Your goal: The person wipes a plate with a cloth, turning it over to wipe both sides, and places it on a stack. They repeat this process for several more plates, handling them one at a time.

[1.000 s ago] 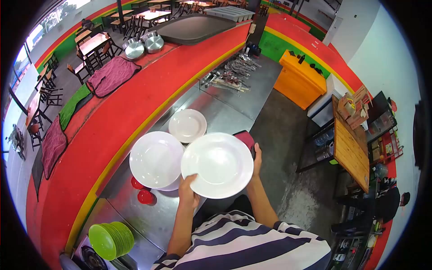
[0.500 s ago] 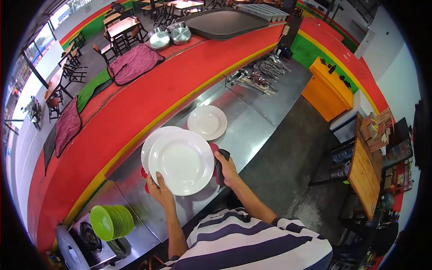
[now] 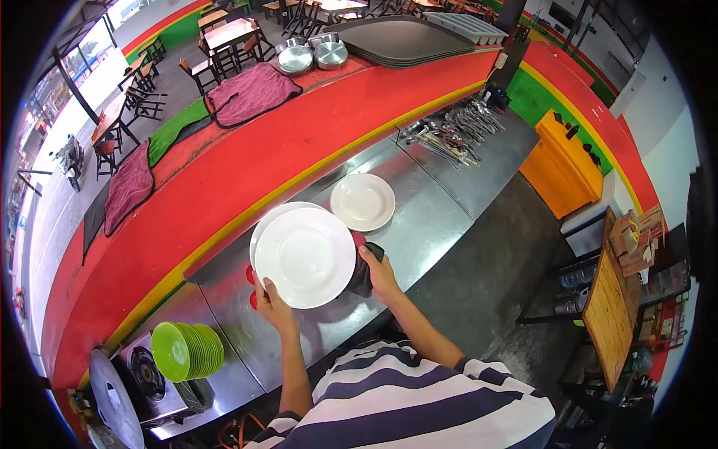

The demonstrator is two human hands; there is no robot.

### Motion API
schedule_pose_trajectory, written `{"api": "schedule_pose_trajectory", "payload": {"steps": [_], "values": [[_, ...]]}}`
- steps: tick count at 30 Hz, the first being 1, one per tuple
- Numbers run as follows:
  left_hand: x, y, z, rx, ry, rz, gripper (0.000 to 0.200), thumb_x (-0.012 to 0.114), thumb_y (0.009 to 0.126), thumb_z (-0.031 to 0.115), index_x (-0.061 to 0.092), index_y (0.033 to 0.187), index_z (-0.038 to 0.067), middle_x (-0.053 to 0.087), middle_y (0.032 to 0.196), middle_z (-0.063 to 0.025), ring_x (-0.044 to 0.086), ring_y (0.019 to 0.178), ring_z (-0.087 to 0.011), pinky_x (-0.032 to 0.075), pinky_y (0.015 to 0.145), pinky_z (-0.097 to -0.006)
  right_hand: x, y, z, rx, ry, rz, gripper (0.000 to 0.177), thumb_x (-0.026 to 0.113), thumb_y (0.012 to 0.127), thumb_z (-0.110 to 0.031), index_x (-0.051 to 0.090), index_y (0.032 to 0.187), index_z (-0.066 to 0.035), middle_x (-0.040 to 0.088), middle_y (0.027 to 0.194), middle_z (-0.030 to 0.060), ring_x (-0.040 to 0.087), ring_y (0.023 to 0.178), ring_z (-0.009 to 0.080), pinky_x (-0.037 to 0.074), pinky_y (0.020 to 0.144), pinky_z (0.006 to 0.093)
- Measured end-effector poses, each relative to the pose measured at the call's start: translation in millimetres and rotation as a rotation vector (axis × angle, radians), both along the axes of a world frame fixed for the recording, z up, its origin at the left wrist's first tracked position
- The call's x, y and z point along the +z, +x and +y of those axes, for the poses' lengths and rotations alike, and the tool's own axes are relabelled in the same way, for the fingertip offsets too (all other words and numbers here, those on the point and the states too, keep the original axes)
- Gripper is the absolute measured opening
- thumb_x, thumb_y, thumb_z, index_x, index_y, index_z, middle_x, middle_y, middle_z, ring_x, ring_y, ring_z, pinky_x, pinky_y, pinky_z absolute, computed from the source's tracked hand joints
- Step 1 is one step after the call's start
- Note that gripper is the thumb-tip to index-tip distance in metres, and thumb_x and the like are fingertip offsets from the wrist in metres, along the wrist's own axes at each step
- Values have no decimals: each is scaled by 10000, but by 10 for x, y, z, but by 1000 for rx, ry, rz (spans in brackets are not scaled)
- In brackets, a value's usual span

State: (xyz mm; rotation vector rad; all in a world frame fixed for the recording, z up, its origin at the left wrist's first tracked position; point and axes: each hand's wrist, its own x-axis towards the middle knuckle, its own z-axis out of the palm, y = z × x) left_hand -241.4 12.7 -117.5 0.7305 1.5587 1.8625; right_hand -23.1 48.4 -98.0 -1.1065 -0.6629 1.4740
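Note:
A round white plate (image 3: 305, 258) is held over the steel counter, its face toward me. My left hand (image 3: 277, 308) grips its lower left rim, fingertips lying on the front and edge. At the plate's right side, my right hand (image 3: 383, 278) is closed on a dark cloth (image 3: 360, 278) with a red side, bunched against the plate. Red patches (image 3: 252, 301) show past the plate's left edge. Behind it, another white plate (image 3: 267, 215) shows only as a rim. Farther right, a third white plate (image 3: 363, 202) lies flat on the counter.
Stacked green plates (image 3: 172, 352) stand at lower left beside a gas burner (image 3: 146, 373). A pile of cutlery (image 3: 456, 135) lies at the counter's far end. The red ledge (image 3: 247, 168) carries cloths (image 3: 250, 93), metal pans (image 3: 295, 58) and dark trays (image 3: 407, 39).
The view has shifted, so the surroundings sit farther right. The held plate has risen slightly and tilted. Both hands keep their grips.

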Motion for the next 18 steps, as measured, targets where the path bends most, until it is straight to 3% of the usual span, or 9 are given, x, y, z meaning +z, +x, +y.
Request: {"api": "schedule_pose_trajectory", "payload": {"steps": [3, 6, 9, 13, 16, 18], "values": [[-199, -23, 25, 45, 30, 115, 431, 502, 1024, 91, 470, 1436, -30, 552, 1408, -145, 582, 1175, -171, 452, 996, -299, 119, -35, -16, -52, -31, 12, 273, 616, 985, -345, 627, 875, -95, 569, 775, -68, 510, 694, 45, 429, 617, 238], [-184, -17, -10, 12, -1, 201, 415, 475, 1031, 86, 473, 1426, -41, 431, 1514, -185, 477, 1335, -231, 379, 1077, -312, -4, -17, -9, -45, -29, 18, 291, 622, 978, -363, 569, 806, -135, 457, 704, -91, 428, 633, 40, 358, 548, 234], [-135, -14, -19, -26, 19, 192, 433, 476, 1038, 101, 440, 1441, -53, 393, 1534, -222, 447, 1375, -262, 345, 1115, -336, 148, -59, -89, -44, -49, 17, 281, 627, 974, -364, 572, 815, -138, 468, 705, -84, 447, 631, 39, 368, 543, 241], [12, 91, -31, 8, 74, 140, 457, 487, 1043, 125, 409, 1459, -47, 429, 1501, -225, 451, 1364, -260, 348, 1117, -351, -133, -3, -125, -117, -59, 85, 241, 641, 965, -345, 609, 874, -124, 533, 738, -68, 539, 668, 56, 439, 585, 244], [100, 70, -86, 64, 57, 329, 442, 490, 1043, 137, 423, 1434, -58, 433, 1500, -210, 444, 1371, -255, 355, 1124, -362, -159, 104, -70, -191, -105, 216, 227, 650, 960, -332, 643, 951, -106, 608, 823, -46, 587, 696, 88, 484, 638, 252], [263, 158, -122, 106, 80, 411, 374, 476, 1044, 128, 479, 1364, -64, 490, 1448, -212, 485, 1337, -259, 368, 1116, -372, -273, 283, 23, -190, -152, 260, 247, 618, 981, -330, 631, 1042, -91, 656, 936, -6, 638, 826, 125, 523, 740, 294]]}}
